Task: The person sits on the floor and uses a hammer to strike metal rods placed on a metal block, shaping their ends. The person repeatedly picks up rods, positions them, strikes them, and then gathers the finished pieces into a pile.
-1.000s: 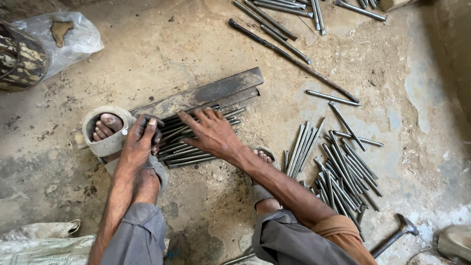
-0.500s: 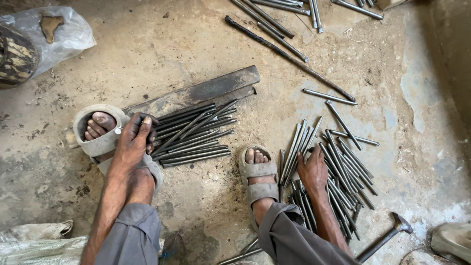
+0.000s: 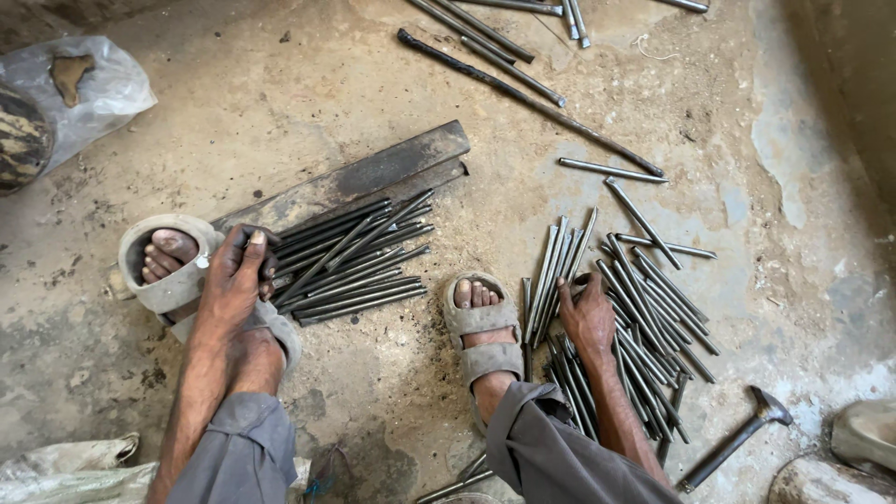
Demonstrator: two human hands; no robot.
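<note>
Your left hand (image 3: 231,285) sits at centre left of the frame, fingers curled down and pressed on the near ends of a neat bundle of thin dark grey steel rods (image 3: 350,261), thumb tucked; whether it actually grips them, can't tell. The rods lie parallel, roughly equal length, dull and slightly rusty, slanting up to the right against a flat rusty steel bar (image 3: 359,182). Your right hand (image 3: 588,317) is at lower centre right, palm down, fingers spread loosely over a scattered loose pile of the same grey rods (image 3: 635,308), touching them, not clamped. Grey sandalled feet (image 3: 481,327) rest between the two piles on dusty concrete floor (image 3: 280,93). A hammer (image 3: 737,434) lies lower right.
</note>
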